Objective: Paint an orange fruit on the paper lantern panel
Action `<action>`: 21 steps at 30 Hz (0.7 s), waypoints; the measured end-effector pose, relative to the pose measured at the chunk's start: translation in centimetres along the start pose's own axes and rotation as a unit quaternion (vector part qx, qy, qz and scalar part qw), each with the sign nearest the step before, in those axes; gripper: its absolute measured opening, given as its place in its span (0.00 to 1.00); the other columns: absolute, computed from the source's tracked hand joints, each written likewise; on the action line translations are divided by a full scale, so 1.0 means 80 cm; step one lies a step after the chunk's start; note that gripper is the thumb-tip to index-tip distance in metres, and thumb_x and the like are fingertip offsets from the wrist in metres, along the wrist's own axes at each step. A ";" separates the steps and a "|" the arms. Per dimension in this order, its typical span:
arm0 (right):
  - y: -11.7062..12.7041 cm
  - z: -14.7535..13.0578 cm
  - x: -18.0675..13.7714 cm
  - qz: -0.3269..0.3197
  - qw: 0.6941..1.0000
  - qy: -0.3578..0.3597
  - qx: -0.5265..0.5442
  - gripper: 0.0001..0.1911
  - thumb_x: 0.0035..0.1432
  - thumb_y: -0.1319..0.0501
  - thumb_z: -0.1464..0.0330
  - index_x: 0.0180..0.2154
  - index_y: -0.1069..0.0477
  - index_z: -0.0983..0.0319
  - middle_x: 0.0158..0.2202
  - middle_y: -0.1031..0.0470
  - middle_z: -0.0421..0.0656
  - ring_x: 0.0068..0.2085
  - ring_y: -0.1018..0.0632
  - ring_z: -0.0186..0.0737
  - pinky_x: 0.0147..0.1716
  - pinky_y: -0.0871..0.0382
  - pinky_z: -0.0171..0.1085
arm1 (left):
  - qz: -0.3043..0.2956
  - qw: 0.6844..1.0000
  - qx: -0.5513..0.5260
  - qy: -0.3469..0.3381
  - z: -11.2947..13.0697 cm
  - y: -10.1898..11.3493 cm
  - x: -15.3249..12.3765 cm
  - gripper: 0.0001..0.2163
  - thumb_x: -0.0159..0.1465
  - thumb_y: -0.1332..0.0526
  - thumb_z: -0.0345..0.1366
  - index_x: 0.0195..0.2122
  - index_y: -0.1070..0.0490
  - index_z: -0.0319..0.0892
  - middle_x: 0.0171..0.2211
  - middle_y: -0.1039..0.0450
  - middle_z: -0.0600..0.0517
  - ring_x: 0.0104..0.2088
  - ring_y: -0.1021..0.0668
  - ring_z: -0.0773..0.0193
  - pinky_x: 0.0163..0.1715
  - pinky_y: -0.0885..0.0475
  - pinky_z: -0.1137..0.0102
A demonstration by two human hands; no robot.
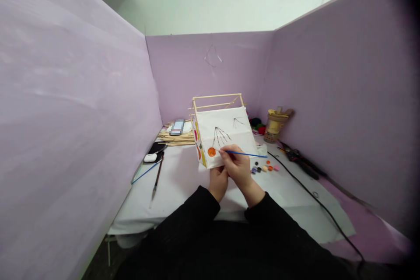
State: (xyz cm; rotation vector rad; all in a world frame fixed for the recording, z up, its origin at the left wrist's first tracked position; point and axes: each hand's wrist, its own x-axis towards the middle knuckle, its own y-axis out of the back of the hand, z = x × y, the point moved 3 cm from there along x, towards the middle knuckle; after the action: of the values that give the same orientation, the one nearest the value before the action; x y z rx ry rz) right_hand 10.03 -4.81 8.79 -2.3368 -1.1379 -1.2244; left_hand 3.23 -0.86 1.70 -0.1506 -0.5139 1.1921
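Observation:
A box-shaped frame of thin wooden sticks [217,96], partly covered with white paper [239,135], is held tilted above the table. Its front panel bears dark branching lines and an orange painted circle [211,152]; colourful fruit-like shapes show on the left side panel. My left hand [218,182] is closed at the panel's lower edge, its fingers partly hidden behind my right hand. My right hand [239,169] pinches a blue paintbrush [251,154], its tip close to the orange circle; whether it touches the paper I cannot tell.
Paint pots [265,169] stand right of my hands. A black cable [308,192] and pliers [300,159] lie farther right, near a yellow-brown container [273,127]. At left are a dark-handled brush [158,177], another blue brush [144,173], a white case [150,158], sticks [179,139] and a phone [177,127]. Purple partitions [210,70] enclose the table.

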 end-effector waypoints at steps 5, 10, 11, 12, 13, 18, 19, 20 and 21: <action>0.001 0.001 -0.001 0.009 1.000 -0.012 0.011 0.03 0.57 0.41 0.67 0.33 0.29 0.59 0.29 0.27 0.40 0.32 0.26 0.38 0.35 0.31 0.38 | 0.000 1.000 -0.002 0.011 0.001 -0.001 -0.001 0.11 0.55 0.36 0.37 0.37 0.23 0.37 0.36 0.21 0.45 0.39 0.21 0.56 0.45 0.29 0.61; 0.001 0.000 -0.003 0.001 1.000 -0.003 -0.001 0.03 0.56 0.40 0.67 0.32 0.28 0.59 0.30 0.26 0.41 0.32 0.25 0.38 0.35 0.31 0.39 | 0.000 1.000 0.001 -0.001 0.007 -0.002 -0.002 0.10 0.53 0.34 0.36 0.36 0.23 0.39 0.38 0.21 0.45 0.43 0.22 0.54 0.49 0.31 0.61; 0.002 0.001 -0.004 0.003 1.000 -0.008 0.003 0.03 0.56 0.40 0.67 0.32 0.28 0.59 0.30 0.26 0.41 0.32 0.25 0.38 0.35 0.30 0.39 | -0.002 1.000 0.000 0.003 0.007 -0.002 -0.003 0.11 0.54 0.34 0.37 0.36 0.23 0.38 0.38 0.21 0.45 0.43 0.22 0.55 0.49 0.30 0.61; 0.002 0.002 -0.005 0.007 1.000 -0.017 0.012 0.03 0.56 0.40 0.67 0.32 0.28 0.59 0.29 0.26 0.40 0.32 0.25 0.38 0.35 0.30 0.38 | -0.002 1.000 -0.001 0.007 0.006 -0.002 -0.003 0.11 0.54 0.34 0.38 0.37 0.23 0.38 0.38 0.21 0.45 0.43 0.22 0.55 0.48 0.30 0.61; 0.003 0.004 -0.006 0.013 0.999 -0.026 0.022 0.03 0.56 0.41 0.67 0.33 0.29 0.59 0.29 0.26 0.40 0.32 0.25 0.38 0.34 0.30 0.38 | -0.004 1.000 -0.003 0.009 0.007 -0.002 -0.003 0.12 0.55 0.35 0.38 0.39 0.24 0.38 0.39 0.21 0.45 0.43 0.22 0.55 0.48 0.30 0.61; 0.002 0.007 -0.008 0.010 0.999 -0.033 0.040 0.05 0.57 0.41 0.68 0.36 0.29 0.58 0.32 0.25 0.42 0.36 0.23 0.40 0.37 0.29 0.39 | -0.007 1.000 -0.003 0.000 0.007 -0.002 -0.003 0.12 0.55 0.35 0.40 0.38 0.23 0.39 0.41 0.21 0.44 0.44 0.22 0.54 0.49 0.30 0.61; 0.002 0.006 -0.007 0.007 0.999 -0.023 0.036 0.05 0.57 0.42 0.68 0.36 0.29 0.58 0.33 0.25 0.42 0.36 0.23 0.40 0.38 0.30 0.40 | -0.008 1.000 -0.006 -0.004 0.006 -0.002 -0.002 0.12 0.55 0.35 0.40 0.38 0.23 0.39 0.41 0.21 0.45 0.45 0.23 0.54 0.49 0.31 0.61; 0.001 0.004 -0.006 0.004 0.999 -0.012 0.031 0.05 0.57 0.42 0.69 0.36 0.28 0.58 0.33 0.25 0.42 0.36 0.24 0.40 0.38 0.30 0.40 | -0.008 1.000 -0.010 -0.008 0.005 -0.002 -0.002 0.12 0.55 0.35 0.39 0.38 0.23 0.39 0.41 0.21 0.45 0.46 0.23 0.53 0.50 0.31 0.61; 0.001 0.002 -0.005 0.000 1.000 -0.002 0.027 0.05 0.57 0.42 0.70 0.36 0.28 0.58 0.33 0.25 0.42 0.36 0.24 0.40 0.39 0.30 0.40 | -0.009 1.000 -0.014 -0.012 0.004 -0.001 -0.001 0.11 0.56 0.35 0.39 0.38 0.23 0.39 0.41 0.21 0.45 0.47 0.23 0.53 0.50 0.31 0.60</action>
State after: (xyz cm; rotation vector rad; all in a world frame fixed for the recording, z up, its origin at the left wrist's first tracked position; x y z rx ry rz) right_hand 10.01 -5.01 8.38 -2.3015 -1.1570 -1.1743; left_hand 3.14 -1.05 1.97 -0.1552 -0.5517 1.1702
